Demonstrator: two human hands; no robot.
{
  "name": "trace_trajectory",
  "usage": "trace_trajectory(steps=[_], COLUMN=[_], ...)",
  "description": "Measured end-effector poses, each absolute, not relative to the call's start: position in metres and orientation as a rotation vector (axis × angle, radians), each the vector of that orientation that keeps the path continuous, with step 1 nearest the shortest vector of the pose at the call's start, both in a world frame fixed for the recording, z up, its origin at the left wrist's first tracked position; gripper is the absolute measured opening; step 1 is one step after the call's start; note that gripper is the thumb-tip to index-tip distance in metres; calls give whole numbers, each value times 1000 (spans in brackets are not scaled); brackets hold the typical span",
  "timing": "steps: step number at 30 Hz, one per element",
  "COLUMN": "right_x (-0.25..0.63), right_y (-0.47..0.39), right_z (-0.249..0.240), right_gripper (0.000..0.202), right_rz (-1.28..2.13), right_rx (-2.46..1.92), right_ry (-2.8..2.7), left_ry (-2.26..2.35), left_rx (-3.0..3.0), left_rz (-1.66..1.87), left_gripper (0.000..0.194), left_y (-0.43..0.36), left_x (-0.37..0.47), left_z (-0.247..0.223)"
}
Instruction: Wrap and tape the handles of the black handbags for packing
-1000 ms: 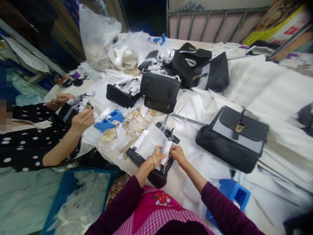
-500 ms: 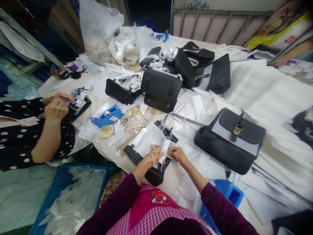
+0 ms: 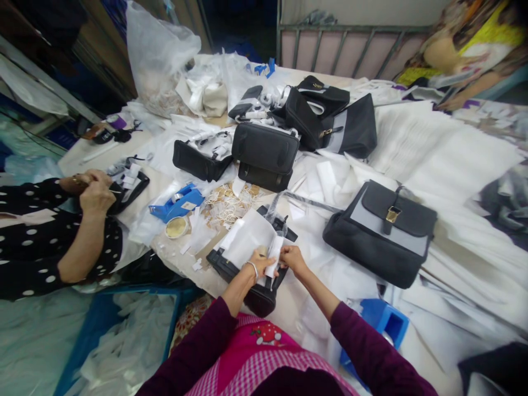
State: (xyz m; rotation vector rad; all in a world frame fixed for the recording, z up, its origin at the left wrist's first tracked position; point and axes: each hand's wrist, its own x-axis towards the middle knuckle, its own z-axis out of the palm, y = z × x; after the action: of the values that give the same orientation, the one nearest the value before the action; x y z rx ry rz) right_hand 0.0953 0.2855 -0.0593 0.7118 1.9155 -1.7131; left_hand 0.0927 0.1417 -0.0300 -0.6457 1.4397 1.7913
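Observation:
A black bag (image 3: pixel 260 301) lies on the table before me with a white sheet (image 3: pixel 246 237) over it. My left hand (image 3: pixel 260 265) is closed on a white paper wrap (image 3: pixel 274 254) that lies along the bag's right part. A small brown piece (image 3: pixel 263 251) shows at the left fingers. My right hand (image 3: pixel 292 258) is pinched at the right edge of the wrap; what its fingertips hold is hidden. Clear plastic (image 3: pixel 275 209) covers a strap running from the bag's top.
Right of me stands a black-and-grey bag (image 3: pixel 381 234) with a gold clasp. Beyond are several black bags (image 3: pixel 266 146), tangled string tags (image 3: pixel 231 203) and a blue tape dispenser (image 3: pixel 177 202). Another blue dispenser (image 3: pixel 383 324) stands near my right arm. A co-worker's hands (image 3: pixel 97 190) work at the left.
The view has shifted slightly. The light brown strip seen by my right fingers no longer shows there, and a brown piece now shows by my left fingers. My right hand has closed in on the wrap.

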Motion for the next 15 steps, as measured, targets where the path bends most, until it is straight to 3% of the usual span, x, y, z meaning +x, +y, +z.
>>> trace_trajectory(steps=[7, 15], right_x=[100, 103], right_y=[282, 292], right_z=[-61, -52], right_gripper=[3, 17], right_rz=[-1865, -1985], right_rx=[752, 615], right_ry=[1818, 1746], left_ry=[1456, 1529], left_rx=[-680, -665], left_rz=[1758, 1714], left_gripper=[50, 34], left_y=[139, 141], left_x=[92, 90], left_z=[-33, -26])
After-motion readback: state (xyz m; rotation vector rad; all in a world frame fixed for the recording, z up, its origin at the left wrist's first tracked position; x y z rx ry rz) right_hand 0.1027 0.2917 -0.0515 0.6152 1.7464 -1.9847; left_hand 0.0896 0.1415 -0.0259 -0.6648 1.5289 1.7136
